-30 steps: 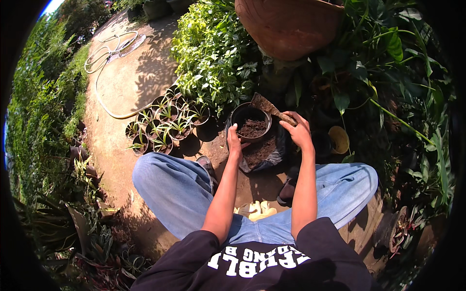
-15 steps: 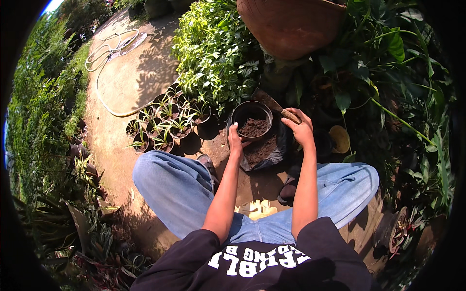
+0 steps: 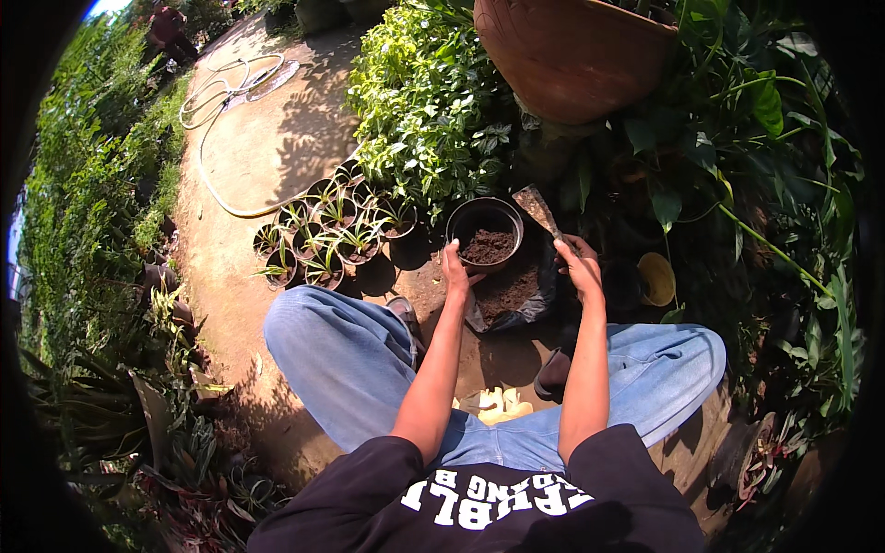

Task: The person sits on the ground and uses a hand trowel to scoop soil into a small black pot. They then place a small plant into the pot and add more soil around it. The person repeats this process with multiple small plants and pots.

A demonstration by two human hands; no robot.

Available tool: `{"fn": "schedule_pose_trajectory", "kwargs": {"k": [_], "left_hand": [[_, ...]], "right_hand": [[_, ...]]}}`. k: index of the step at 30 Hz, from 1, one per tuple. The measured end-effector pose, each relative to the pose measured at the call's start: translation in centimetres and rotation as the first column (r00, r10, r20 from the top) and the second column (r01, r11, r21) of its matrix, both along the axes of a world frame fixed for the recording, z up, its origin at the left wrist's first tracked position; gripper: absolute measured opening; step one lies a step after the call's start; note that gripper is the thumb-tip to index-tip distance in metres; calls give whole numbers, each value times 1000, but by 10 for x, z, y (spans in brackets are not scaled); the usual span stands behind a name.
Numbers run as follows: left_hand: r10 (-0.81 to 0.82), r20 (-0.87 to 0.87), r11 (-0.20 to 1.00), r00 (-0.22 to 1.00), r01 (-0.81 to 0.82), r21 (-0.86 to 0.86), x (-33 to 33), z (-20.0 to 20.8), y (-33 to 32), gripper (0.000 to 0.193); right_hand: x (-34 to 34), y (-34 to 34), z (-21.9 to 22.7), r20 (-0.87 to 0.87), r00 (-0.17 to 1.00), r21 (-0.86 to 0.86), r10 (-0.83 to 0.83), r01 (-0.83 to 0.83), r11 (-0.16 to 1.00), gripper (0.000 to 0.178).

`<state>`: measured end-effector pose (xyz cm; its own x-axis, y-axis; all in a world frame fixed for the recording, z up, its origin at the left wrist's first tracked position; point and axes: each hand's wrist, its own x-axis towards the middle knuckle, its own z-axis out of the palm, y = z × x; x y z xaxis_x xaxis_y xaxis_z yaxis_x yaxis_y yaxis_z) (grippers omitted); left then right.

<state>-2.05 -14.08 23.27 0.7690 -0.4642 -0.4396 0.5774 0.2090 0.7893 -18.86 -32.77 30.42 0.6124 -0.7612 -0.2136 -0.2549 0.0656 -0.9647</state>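
Observation:
My left hand (image 3: 456, 269) grips the near left side of a round black plant pot (image 3: 472, 219), partly filled with dark crumbly soil (image 3: 489, 246). The pot is held over a black plastic bag (image 3: 535, 304) that has more soil (image 3: 502, 297) in it. To the right of the pot, my right hand (image 3: 582, 267) is closed round the handle of a trowel (image 3: 536, 208). Its flat, soil-stained blade points up and away, just beyond the pot's right rim. Part of the handle is hidden by my fingers.
Several small potted spiky plants (image 3: 339, 221) stand on the left. Behind them grows a leafy bush (image 3: 424, 111), with a big clay pot (image 3: 576, 60) beyond. A hose (image 3: 210, 175) lies on the path. A yellowish pot (image 3: 656, 279) is at right; another person (image 3: 169, 29) is far off.
My right hand has lowered slightly and turned the trowel, so its blade now points more steeply away from me. The left hand keeps holding the pot. The whole view has shifted a little.

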Motion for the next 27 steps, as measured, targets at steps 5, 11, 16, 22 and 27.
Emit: {"fn": "schedule_pose_trajectory", "kwargs": {"k": [5,11,16,22,27], "left_hand": [[85,23,995,996,-86,57,-2,15,-1,77],[68,-11,998,998,-68,-18,11,-1,5,67],[71,-5,997,997,-71,-1,12,-5,9,68],[49,1,999,999,-49,-20,15,-4,8,72],[127,-6,990,992,-127,-67,23,-5,20,69]], "right_hand": [[-5,0,-52,-99,995,157,6,9,988,40],[-1,14,-114,-253,963,250,94,-29,968,26],[8,28,-157,-359,933,141,32,20,990,30],[32,20,-194,-444,888,-134,-115,61,989,29],[59,36,-184,-536,834,-274,-129,-28,961,32]]}}
